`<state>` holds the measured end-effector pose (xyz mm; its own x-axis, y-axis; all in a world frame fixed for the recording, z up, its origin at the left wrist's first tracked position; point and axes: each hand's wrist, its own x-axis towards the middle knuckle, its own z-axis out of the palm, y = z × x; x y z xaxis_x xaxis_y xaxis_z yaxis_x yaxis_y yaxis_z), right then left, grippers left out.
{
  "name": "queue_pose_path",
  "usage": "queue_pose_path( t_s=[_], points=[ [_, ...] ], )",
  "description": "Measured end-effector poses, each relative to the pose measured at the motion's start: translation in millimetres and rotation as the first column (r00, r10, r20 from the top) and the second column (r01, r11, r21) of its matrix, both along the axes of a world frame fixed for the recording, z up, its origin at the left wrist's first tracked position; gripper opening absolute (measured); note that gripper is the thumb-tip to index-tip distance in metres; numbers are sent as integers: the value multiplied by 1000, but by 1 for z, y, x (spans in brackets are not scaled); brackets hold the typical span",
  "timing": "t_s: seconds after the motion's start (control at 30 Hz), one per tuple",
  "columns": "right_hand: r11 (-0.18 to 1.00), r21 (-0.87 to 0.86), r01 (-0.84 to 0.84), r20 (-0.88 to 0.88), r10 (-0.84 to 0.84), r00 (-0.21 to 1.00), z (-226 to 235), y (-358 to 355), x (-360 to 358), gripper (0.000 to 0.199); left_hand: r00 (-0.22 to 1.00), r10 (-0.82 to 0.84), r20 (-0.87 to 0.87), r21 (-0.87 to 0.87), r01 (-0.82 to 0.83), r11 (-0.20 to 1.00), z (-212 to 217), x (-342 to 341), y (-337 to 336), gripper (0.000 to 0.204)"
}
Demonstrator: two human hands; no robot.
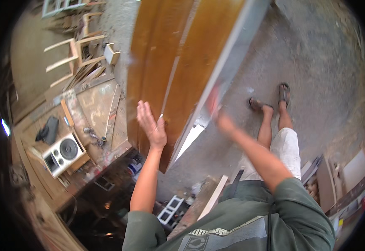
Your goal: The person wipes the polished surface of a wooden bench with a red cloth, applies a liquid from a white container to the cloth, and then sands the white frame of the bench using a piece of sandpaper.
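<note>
A tall brown wooden panel, like a door, stands tilted in front of me, its pale long edge facing right. My left hand lies flat on its broad face near the lower end, fingers stretched out, holding nothing. At the pale edge is my right hand, smeared by motion. A blurred reddish thing shows at its fingers, against the edge; its kind cannot be made out.
To the left, a worn workbench carries a white speaker box and a dark cloth-like thing. Wooden frames lie beyond it. Scrap boards are at lower right; a wooden strip lies near my waist.
</note>
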<state>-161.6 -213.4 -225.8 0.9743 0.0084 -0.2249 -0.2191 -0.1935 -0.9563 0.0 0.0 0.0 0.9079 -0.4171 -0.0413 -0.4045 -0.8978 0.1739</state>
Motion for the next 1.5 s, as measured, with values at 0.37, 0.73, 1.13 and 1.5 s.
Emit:
queue_pose_path(
  t_s=[0.37,0.73,1.13,1.5],
  points=[
    [912,77,402,31,-405,914,61,-260,108,45,1000,20,-17,101,-19,995,12,3,-5,79],
    [777,-246,580,189,-548,815,-21,-327,135,39,999,20,-30,120,-16,993,10,13,-23,78],
    [749,648,136,-404,187,895,-10,-151,100,36,997,74,-18,181,-70,981,20,3,-24,81],
    [765,189,616,-41,-621,783,-29,-471,243,29,992,123,-1,176,-121,977,32,-6,-29,82]
  ],
)
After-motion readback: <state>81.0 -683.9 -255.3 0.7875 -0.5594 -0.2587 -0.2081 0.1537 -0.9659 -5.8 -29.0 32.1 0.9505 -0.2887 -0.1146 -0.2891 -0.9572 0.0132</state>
